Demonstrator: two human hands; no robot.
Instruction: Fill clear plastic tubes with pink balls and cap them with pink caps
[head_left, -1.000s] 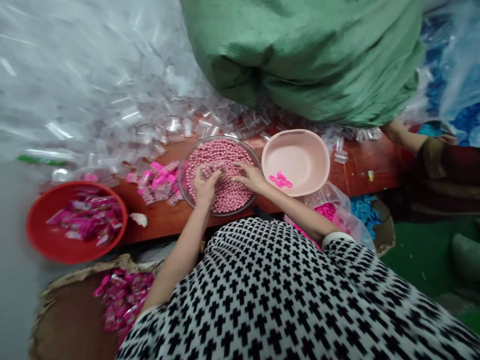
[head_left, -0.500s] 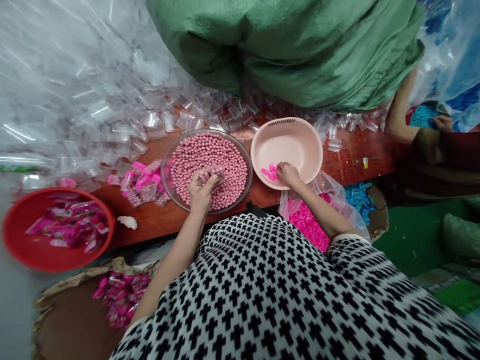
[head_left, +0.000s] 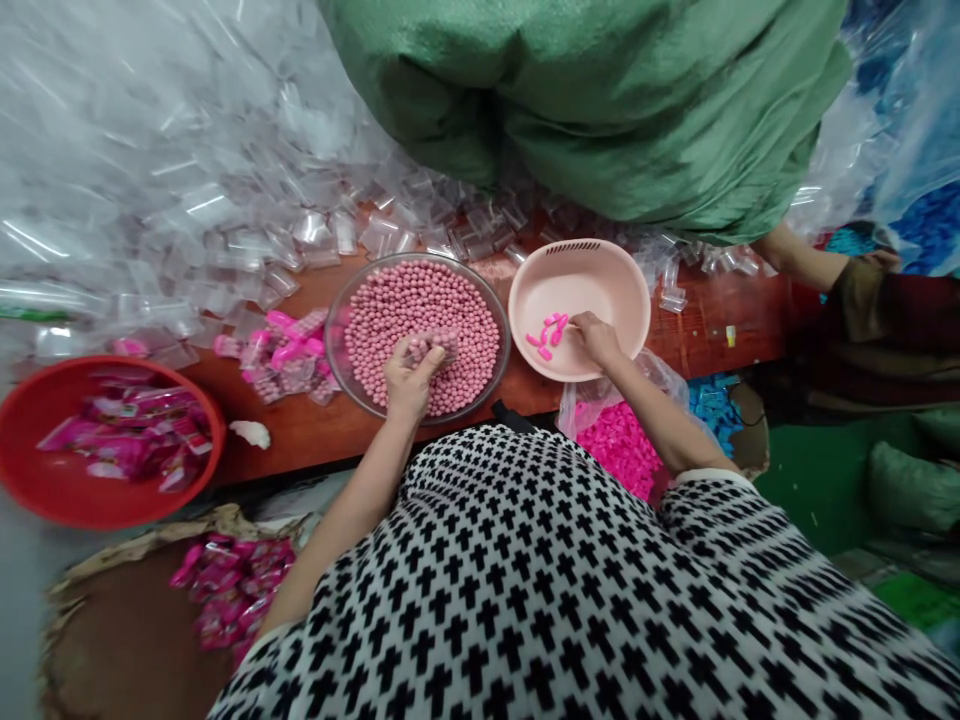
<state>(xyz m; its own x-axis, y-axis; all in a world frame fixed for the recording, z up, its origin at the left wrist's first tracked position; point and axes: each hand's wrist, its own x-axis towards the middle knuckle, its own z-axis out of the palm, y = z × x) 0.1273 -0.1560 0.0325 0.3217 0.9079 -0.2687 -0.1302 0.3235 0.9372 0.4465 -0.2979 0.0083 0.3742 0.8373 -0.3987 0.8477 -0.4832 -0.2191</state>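
A clear glass bowl (head_left: 337, 345) full of small pink beads (head_left: 435, 310) sits on the red-brown table. My left hand (head_left: 409, 375) is over its near side, fingers closed round a small clear bag (head_left: 435, 347) with pink beads in it. To the right stands a pale pink basin (head_left: 592, 280) holding a few bright pink plastic pieces (head_left: 546, 335). My right hand (head_left: 596, 338) reaches into that basin, fingers pinched beside those pieces; what they hold I cannot make out.
A heap of empty clear bags (head_left: 225, 230) covers the back left. Filled pink packets (head_left: 289, 350) lie left of the bowl. A red basin (head_left: 45, 500) of packets, a big green sack (head_left: 600, 100), a bag of pink pieces (head_left: 619, 445), another person's arm (head_left: 802, 262).
My right hand left the bead bowl and went right into the pink basin. My left hand stayed over the bowl with the small bag.
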